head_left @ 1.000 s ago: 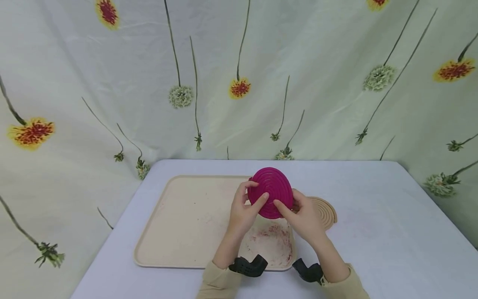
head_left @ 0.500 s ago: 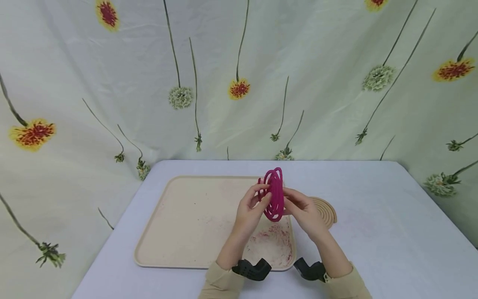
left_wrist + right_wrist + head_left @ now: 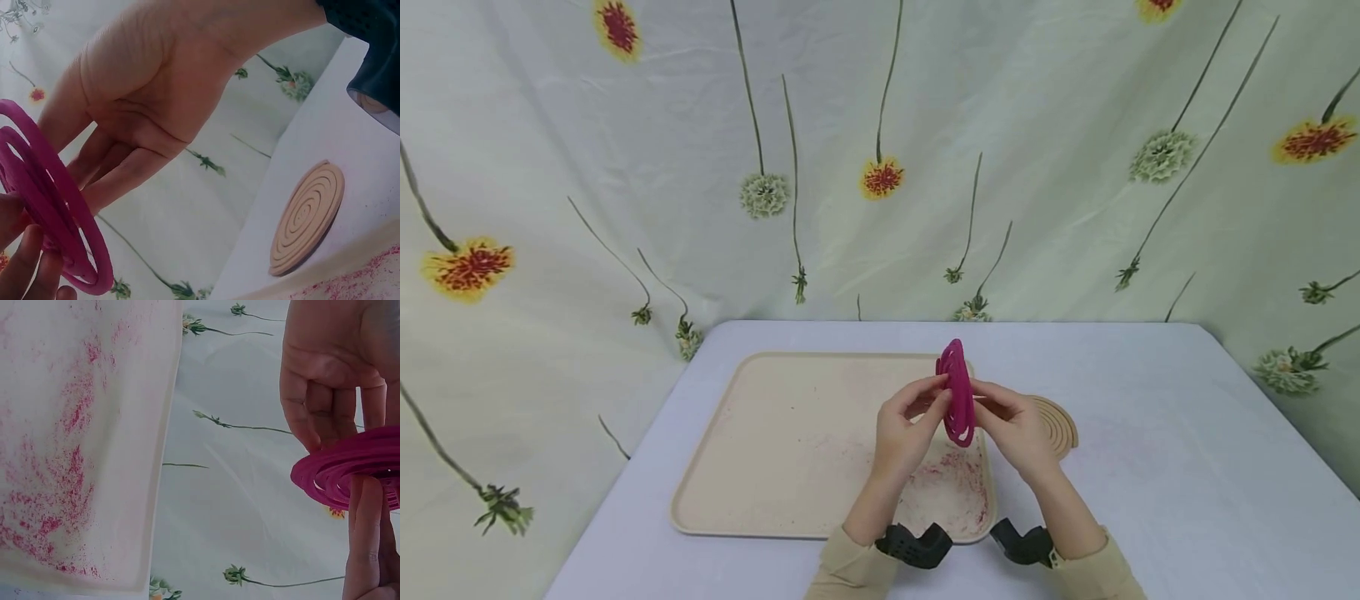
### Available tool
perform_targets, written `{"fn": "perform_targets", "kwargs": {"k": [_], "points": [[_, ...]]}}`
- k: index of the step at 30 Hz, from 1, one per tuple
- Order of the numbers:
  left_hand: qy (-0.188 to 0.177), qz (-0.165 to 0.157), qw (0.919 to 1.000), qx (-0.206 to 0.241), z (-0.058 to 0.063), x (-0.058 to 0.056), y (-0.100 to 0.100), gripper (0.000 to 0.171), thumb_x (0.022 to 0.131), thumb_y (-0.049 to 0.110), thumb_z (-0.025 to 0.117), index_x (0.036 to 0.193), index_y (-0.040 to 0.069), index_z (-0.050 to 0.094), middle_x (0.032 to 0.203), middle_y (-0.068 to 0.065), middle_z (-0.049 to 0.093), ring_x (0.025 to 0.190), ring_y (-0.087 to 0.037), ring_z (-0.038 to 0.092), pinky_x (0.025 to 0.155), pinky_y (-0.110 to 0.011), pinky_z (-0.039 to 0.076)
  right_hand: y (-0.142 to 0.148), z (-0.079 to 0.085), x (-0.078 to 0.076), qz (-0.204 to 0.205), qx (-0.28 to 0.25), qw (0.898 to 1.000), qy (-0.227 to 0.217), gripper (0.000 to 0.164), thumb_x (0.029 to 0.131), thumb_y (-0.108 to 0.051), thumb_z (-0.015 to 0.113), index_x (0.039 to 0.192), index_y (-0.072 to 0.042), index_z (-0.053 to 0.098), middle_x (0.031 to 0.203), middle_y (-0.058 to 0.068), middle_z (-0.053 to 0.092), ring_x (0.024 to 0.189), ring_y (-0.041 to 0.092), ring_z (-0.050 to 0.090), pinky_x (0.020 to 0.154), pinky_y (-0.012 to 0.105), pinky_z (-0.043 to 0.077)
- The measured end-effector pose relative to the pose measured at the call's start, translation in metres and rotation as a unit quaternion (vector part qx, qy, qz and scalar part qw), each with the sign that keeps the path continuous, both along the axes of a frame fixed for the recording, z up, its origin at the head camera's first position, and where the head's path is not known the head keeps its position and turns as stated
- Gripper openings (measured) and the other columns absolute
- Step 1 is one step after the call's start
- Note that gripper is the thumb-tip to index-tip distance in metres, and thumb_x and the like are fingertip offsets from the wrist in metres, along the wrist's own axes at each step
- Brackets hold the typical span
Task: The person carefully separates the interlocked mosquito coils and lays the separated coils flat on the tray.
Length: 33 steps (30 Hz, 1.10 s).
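Note:
A magenta flat spiral coil (image 3: 956, 392), seen almost edge-on in the head view, is held up over the right part of the tray. My left hand (image 3: 904, 429) pinches its left face between thumb and fingers. From the other side my right hand (image 3: 1018, 429) holds the coil with its fingertips. In the left wrist view the rings of the magenta coil (image 3: 56, 194) show gaps between them, and an outer loop stands apart. Fingers sit on both faces of the coil (image 3: 337, 472) in the right wrist view, where its right end is cut off.
A beige tray (image 3: 760, 467) lies on the white table (image 3: 1187, 433), with magenta smears at its right end. Just right of it rests a tan spiral coil (image 3: 306, 219), partly hidden by my right hand in the head view. A flowered cloth (image 3: 1052, 208) hangs behind.
The magenta coil has turned from facing the head camera to nearly edge-on, its loops bunching closer. My left hand has shifted slightly right with it. Both hands keep hold.

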<state>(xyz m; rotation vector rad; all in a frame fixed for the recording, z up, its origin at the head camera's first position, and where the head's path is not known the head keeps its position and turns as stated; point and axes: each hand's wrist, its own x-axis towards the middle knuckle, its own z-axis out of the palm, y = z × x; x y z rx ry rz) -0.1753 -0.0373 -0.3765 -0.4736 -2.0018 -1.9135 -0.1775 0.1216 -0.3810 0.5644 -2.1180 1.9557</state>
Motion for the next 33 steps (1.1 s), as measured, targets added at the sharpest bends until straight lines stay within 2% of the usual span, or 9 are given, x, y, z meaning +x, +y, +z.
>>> {"fn": "perform_targets", "kwargs": {"k": [3,5,6,9,12,13,19,26,33], "points": [[-0.007,-0.015,0.9998,0.009,0.011,0.006,-0.001,0.02,0.087,-0.001,0.063,0.106,-0.007,0.066,0.098,-0.02,0.066,0.087,-0.028,0.062,0.08,-0.031,0.053,0.0,0.001,0.0,0.005,-0.008,1.0,0.012,0.033,0.088,0.003,0.061,0.119,0.013,0.056,0.106,-0.006,0.066,0.089,0.01,0.065,0.076,0.027,0.054],[-0.014,-0.032,0.9994,0.007,0.014,0.007,-0.003,0.02,0.087,-0.001,0.062,0.106,-0.008,0.065,0.102,-0.021,0.065,0.088,-0.027,0.061,0.079,-0.029,0.053,0.001,0.001,0.0,0.011,-0.01,1.0,0.011,0.034,0.087,0.003,0.062,0.119,0.012,0.056,0.104,-0.012,0.066,0.089,0.01,0.065,0.075,0.027,0.055],[-0.02,-0.042,0.9989,0.007,0.01,0.004,-0.004,0.022,0.088,0.0,0.062,0.108,-0.007,0.065,0.104,-0.019,0.065,0.089,-0.026,0.06,0.078,-0.029,0.054,0.0,0.001,0.0,0.01,-0.008,1.0,0.008,0.035,0.087,0.002,0.062,0.119,0.011,0.056,0.103,-0.013,0.066,0.089,0.011,0.065,0.075,0.028,0.055],[-0.019,-0.07,0.9974,0.005,-0.001,-0.004,-0.007,0.024,0.089,0.002,0.061,0.113,-0.005,0.063,0.109,-0.017,0.063,0.094,-0.025,0.058,0.079,-0.028,0.053,-0.001,0.001,-0.001,0.005,0.0,1.0,-0.002,0.035,0.086,0.001,0.064,0.12,0.009,0.058,0.107,0.002,0.067,0.09,0.011,0.065,0.075,0.028,0.055],[-0.015,-0.077,0.9969,0.0,-0.009,-0.009,-0.008,0.025,0.091,0.004,0.06,0.115,-0.001,0.063,0.111,-0.014,0.062,0.097,-0.025,0.057,0.079,-0.028,0.053,-0.003,0.001,0.0,-0.007,0.008,1.0,-0.01,0.035,0.086,0.001,0.064,0.12,0.007,0.059,0.109,0.02,0.065,0.089,0.01,0.065,0.075,0.028,0.055],[-0.013,-0.073,0.9973,-0.007,-0.009,-0.009,-0.007,0.025,0.09,0.004,0.061,0.115,-0.001,0.063,0.111,-0.014,0.062,0.097,-0.025,0.057,0.079,-0.028,0.053,-0.004,0.002,0.0,-0.008,0.009,1.0,-0.01,0.035,0.086,0.002,0.064,0.12,0.006,0.059,0.109,0.024,0.063,0.089,0.009,0.065,0.075,0.028,0.055],[-0.016,-0.019,0.9982,-0.055,-0.005,-0.004,-0.004,0.023,0.089,0.002,0.061,0.112,0.0,0.063,0.104,-0.013,0.065,0.093,-0.026,0.059,0.079,-0.033,0.052,-0.005,0.0,-0.001,-0.016,0.018,1.0,0.01,0.034,0.085,0.003,0.065,0.118,0.006,0.059,0.103,0.024,0.065,0.087,0.013,0.066,0.074,0.026,0.055],[0.0,-0.002,0.9979,-0.064,0.023,0.015,-0.003,0.018,0.087,-0.004,0.06,0.105,-0.006,0.062,0.099,-0.018,0.064,0.09,-0.031,0.06,0.078,-0.037,0.053,-0.007,-0.001,-0.001,-0.009,0.025,1.0,0.01,0.037,0.085,0.003,0.065,0.12,0.007,0.056,0.101,0.024,0.065,0.086,0.014,0.065,0.075,0.024,0.054],[0.01,0.024,0.997,-0.073,0.026,0.019,0.0,0.016,0.087,-0.004,0.06,0.103,-0.006,0.062,0.096,-0.017,0.063,0.09,-0.031,0.059,0.078,-0.039,0.053,-0.008,0.0,-0.001,-0.02,0.043,0.999,0.003,0.037,0.084,0.002,0.066,0.12,0.005,0.057,0.098,0.02,0.066,0.086,0.011,0.064,0.076,0.024,0.053]]}}
